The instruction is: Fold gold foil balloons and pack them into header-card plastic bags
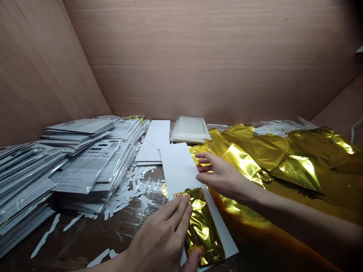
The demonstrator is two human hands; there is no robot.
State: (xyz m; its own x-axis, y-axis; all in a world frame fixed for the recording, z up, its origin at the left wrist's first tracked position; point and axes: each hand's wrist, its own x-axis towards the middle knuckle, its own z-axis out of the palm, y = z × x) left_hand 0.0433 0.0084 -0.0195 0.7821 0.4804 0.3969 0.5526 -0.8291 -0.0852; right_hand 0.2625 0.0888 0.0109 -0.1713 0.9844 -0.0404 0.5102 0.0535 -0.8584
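The left hand lies flat, fingers extended, pressing the folded rectangle of crinkled gold foil onto the near end of the long white card strip, apparently to hold its folds flat. The right hand, open with fingers spread, steadies the strip's right edge against the tabletop.

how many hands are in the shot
2. The left hand lies low in the centre, fingers flat on the folded gold foil atop the white card. The right hand is beyond it, open, at the card's right edge beside the loose gold foil.
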